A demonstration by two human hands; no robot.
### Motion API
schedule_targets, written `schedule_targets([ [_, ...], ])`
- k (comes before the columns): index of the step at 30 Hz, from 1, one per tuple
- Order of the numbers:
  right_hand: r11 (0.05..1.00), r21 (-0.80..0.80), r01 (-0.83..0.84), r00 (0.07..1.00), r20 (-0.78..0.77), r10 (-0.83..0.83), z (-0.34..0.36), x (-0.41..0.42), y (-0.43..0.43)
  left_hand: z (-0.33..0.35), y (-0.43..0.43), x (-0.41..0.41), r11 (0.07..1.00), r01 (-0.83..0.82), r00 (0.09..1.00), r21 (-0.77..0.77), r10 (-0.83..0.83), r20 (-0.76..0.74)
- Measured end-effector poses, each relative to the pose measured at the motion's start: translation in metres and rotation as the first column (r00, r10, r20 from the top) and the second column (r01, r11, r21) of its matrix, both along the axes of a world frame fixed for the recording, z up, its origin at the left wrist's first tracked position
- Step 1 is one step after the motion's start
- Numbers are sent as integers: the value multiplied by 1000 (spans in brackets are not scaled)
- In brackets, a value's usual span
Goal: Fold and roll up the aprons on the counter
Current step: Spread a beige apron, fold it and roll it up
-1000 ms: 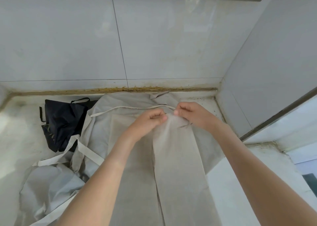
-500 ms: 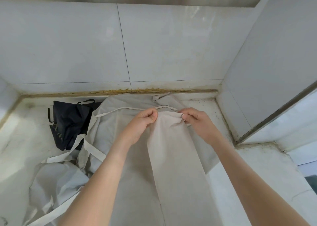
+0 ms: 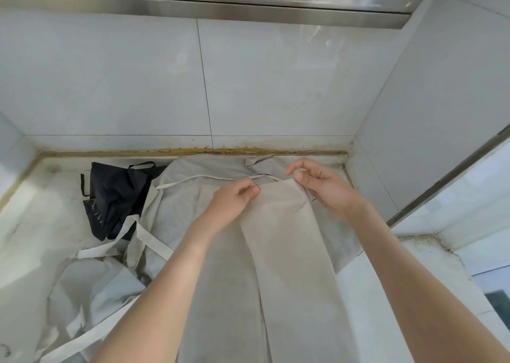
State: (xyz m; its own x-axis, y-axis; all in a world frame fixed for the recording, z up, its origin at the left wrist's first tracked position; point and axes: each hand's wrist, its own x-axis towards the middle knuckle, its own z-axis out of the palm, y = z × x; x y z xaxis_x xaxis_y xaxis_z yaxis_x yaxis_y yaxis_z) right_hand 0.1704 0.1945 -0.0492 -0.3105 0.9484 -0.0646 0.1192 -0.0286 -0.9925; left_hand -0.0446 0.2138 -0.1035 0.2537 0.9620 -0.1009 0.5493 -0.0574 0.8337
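The beige apron [image 3: 287,252], folded into a long narrow strip, is lying lengthwise on the tabletop [image 3: 41,211], reaching toward the tiled wall [image 3: 276,86]. The left hand [image 3: 234,200] is pinching the strip's far left corner between thumb and curled fingers. The right hand [image 3: 323,189] is hovering at the far right corner with fingers loosely curled; I cannot tell whether it is gripping the cloth. A pale grey apron [image 3: 179,205] is spreading underneath, its straps [image 3: 151,241] trailing left, and a black apron [image 3: 116,197] is sitting crumpled beside it near the wall.
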Motion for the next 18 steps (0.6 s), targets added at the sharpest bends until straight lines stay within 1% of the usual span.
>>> schedule_targets([
  [2, 1000, 7, -29, 1000, 9, 29, 8, 2, 2, 1, 3, 0, 1000, 13, 993, 19, -11, -116],
  [3, 999, 19, -44, 998, 53, 42, 12, 3, 2, 1, 4, 0, 999, 29, 982, 37, -22, -188],
  [6, 996, 13, -86, 954, 291, 78, 16, 1, 4, 0, 8, -1, 995, 89, 932, 53, -64, -357],
  [8, 998, 39, -58, 889, 457, 34, 11, 0, 9, -1, 10, -3, 993, 117, 896, 25, -95, -434],
  [9, 996, 80, -23, 834, 551, -25, 7, 0, 11, -2, 11, -4, 992, 127, 876, 1, -112, -468],
  [10, 990, 142, 16, 741, 663, -107, 2, 1, 13, -3, 12, -6, 990, 137, 853, -18, -127, -507],
  [11, 976, 209, 53, 623, 757, -196, -4, 3, 14, -5, 14, -7, 988, 151, 819, -30, -142, -556],
  [12, 959, 269, 88, 511, 814, -276, -9, 4, 14, -6, 16, -9, 985, 171, 772, -40, -159, -615],
  [13, 945, 305, 119, 426, 844, -326, -15, 5, 13, -7, 19, -11, 980, 194, 713, -51, -177, -678],
  [14, 936, 320, 144, 369, 861, -351, -21, 5, 12, -8, 21, -11, 974, 217, 652, -62, -193, -733],
  [15, 934, 324, 152, 339, 870, -357, -28, 5, 9, -10, 23, -12, 968, 238, 600, -74, -206, -773],
  [16, 938, 319, 140, 338, 875, -348, -34, 3, 7, -10, 24, -12, 964, 252, 562, -83, -216, -798],
  [18, 954, 286, 86, 404, 866, -296, -48, -8, 1, -13, 27, -11, 957, 268, 517, -110, -239, -822],
])
